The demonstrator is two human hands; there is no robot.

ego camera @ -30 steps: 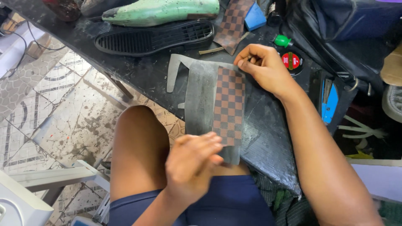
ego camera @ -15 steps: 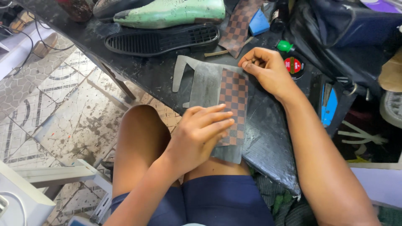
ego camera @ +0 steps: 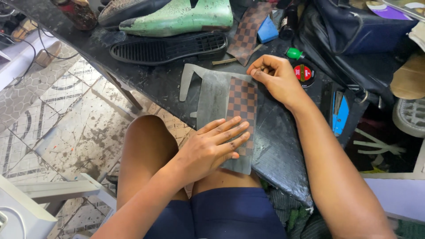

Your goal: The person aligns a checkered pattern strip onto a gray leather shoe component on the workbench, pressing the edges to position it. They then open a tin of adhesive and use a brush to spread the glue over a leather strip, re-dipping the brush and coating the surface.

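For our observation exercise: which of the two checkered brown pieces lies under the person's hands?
The near checkered strip, on the grey sheet, pressed by both hands; the other checkered piece lies untouched by the green shoe last.

A dark, worn bench (ego camera: 283,146) is carrying a grey sheet (ego camera: 212,99) with a brown checkered strip (ego camera: 242,99) lying on it. Farther back, a black ribbed shoe sole (ego camera: 168,48), a green shoe last (ego camera: 181,17), another checkered piece (ego camera: 249,31) and a small round tin (ego camera: 304,73) are resting directly on it.
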